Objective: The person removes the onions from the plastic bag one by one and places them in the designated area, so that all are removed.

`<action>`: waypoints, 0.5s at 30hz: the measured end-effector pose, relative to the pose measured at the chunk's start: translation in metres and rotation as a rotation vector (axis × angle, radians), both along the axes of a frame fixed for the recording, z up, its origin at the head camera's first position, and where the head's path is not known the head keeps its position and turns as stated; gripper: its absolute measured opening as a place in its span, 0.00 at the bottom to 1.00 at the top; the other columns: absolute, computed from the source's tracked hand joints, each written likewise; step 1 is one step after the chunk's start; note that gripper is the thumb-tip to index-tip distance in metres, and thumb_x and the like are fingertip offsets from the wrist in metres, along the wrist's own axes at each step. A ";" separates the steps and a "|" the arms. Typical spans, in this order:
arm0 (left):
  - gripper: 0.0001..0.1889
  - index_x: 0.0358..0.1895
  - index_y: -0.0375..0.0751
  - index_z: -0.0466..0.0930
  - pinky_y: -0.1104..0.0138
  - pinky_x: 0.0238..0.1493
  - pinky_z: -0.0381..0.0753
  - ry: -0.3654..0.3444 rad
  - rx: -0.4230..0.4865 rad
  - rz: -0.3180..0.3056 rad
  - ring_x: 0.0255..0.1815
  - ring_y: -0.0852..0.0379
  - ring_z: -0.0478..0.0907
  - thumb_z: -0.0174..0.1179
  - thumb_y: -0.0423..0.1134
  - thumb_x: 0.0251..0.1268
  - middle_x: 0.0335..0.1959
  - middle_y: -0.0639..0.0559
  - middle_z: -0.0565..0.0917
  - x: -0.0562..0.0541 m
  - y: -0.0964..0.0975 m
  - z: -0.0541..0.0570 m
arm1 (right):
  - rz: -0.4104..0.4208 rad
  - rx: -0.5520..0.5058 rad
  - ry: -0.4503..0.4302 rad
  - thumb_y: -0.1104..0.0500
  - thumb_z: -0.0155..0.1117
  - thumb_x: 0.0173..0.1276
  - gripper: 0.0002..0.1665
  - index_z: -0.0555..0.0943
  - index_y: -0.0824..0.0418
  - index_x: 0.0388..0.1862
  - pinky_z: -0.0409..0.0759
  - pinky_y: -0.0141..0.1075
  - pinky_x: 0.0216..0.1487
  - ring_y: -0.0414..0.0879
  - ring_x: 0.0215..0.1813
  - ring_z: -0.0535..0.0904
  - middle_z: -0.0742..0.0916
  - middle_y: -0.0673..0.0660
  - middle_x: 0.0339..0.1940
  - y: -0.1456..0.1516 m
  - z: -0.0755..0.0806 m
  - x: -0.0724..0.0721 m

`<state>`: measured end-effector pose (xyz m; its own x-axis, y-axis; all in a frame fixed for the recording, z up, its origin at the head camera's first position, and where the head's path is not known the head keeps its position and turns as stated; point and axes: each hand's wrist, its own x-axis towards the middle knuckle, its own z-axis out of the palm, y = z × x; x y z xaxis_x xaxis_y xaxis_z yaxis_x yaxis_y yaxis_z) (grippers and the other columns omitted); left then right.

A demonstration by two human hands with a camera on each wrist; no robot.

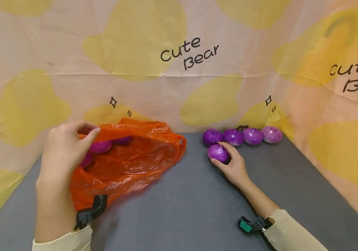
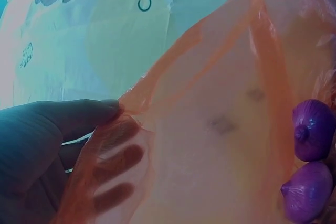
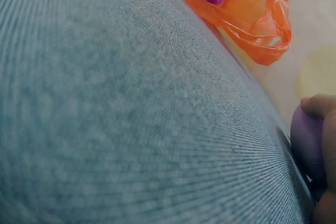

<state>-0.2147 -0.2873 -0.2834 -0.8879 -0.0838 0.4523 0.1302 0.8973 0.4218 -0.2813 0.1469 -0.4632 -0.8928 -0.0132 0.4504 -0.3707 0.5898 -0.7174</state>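
Note:
My left hand pinches the rim of an orange plastic bag between thumb and fingers and holds its mouth up. Several purple onions lie inside; two onions show clearly in the left wrist view, where the fingers are seen through the thin film. To the right, my right hand grips a shiny purple onion, thumb on the near side and fingers on the far side. This onion is at the table, just in front of a row of onions. The palm side is hidden.
The grey tabletop runs back to a printed cloth wall, with another cloth side on the right. The row of several onions stands close to the back wall. A black band with a camera mount sits on each wrist.

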 end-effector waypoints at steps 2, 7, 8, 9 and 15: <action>0.15 0.46 0.42 0.88 0.46 0.45 0.76 0.002 0.003 -0.005 0.44 0.39 0.80 0.59 0.49 0.73 0.43 0.39 0.89 -0.001 0.001 0.000 | -0.012 -0.002 -0.015 0.55 0.78 0.59 0.39 0.75 0.56 0.69 0.73 0.62 0.67 0.63 0.72 0.73 0.75 0.63 0.74 0.002 0.001 0.001; 0.16 0.47 0.41 0.88 0.45 0.46 0.76 -0.013 0.010 -0.006 0.44 0.39 0.80 0.59 0.49 0.73 0.44 0.38 0.89 -0.002 0.000 0.001 | -0.008 0.011 -0.045 0.55 0.77 0.59 0.39 0.74 0.56 0.70 0.73 0.62 0.66 0.63 0.72 0.73 0.74 0.63 0.74 0.001 0.003 0.000; 0.16 0.47 0.41 0.87 0.45 0.46 0.76 -0.014 0.009 -0.004 0.45 0.39 0.80 0.59 0.49 0.73 0.44 0.38 0.89 -0.002 -0.001 0.001 | -0.003 0.009 -0.045 0.55 0.77 0.59 0.39 0.74 0.56 0.70 0.73 0.62 0.66 0.63 0.71 0.73 0.74 0.63 0.74 0.000 0.003 -0.001; 0.16 0.46 0.41 0.87 0.45 0.46 0.75 -0.012 0.004 -0.003 0.45 0.39 0.80 0.59 0.49 0.73 0.44 0.38 0.89 -0.002 -0.001 0.002 | -0.001 0.009 -0.043 0.54 0.77 0.59 0.39 0.74 0.56 0.70 0.73 0.62 0.66 0.63 0.71 0.73 0.74 0.63 0.74 -0.001 0.003 -0.001; 0.15 0.46 0.41 0.87 0.43 0.46 0.76 -0.030 -0.013 -0.022 0.45 0.37 0.81 0.59 0.48 0.73 0.44 0.38 0.89 -0.004 0.002 0.005 | -0.022 0.003 -0.038 0.52 0.78 0.60 0.39 0.74 0.56 0.69 0.74 0.60 0.66 0.62 0.69 0.75 0.77 0.63 0.71 0.000 0.004 0.000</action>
<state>-0.2188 -0.2857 -0.2788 -0.9027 -0.0587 0.4262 0.1372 0.8996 0.4146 -0.2811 0.1466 -0.4591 -0.9095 0.0050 0.4157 -0.3299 0.5997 -0.7291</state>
